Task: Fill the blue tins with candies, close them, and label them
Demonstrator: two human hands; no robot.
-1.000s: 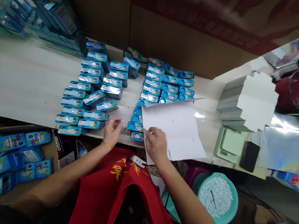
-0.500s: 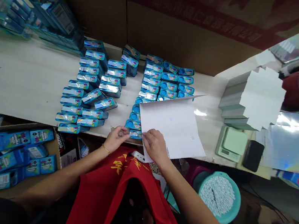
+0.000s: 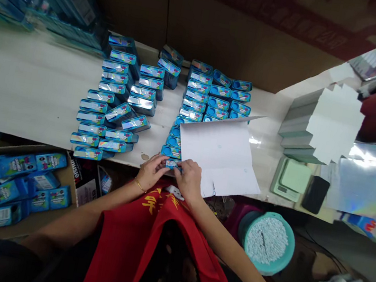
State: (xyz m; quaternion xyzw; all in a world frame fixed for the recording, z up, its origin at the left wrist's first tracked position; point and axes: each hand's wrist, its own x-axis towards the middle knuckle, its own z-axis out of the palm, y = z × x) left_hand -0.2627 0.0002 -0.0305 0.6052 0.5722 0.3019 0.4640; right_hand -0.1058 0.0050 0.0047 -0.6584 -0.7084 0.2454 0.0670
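Note:
Near the table's front edge, my left hand (image 3: 150,172) and my right hand (image 3: 189,178) meet at the nearest small blue candy box (image 3: 171,164) of a row. Fingers of both hands are closed on its two ends, and its top shows between them. A creased white sheet (image 3: 231,153) lies beside my right hand, covering part of that row. Behind it stand several more blue candy boxes (image 3: 196,96) in columns, tops facing up. To the left is another group of blue boxes (image 3: 91,117), two of them turned askew.
A big cardboard carton (image 3: 228,32) walls off the back. On the right are a stack of white card (image 3: 335,122), a pale green scale (image 3: 288,179) and a black phone-like object (image 3: 315,195). Below sit a teal tub of white pellets (image 3: 289,254) and, left, a carton of blue boxes (image 3: 72,177).
My right hand has left the white sheet's edge and moved onto the front blue box. My left hand has come in against the same box. The view has shifted slightly.

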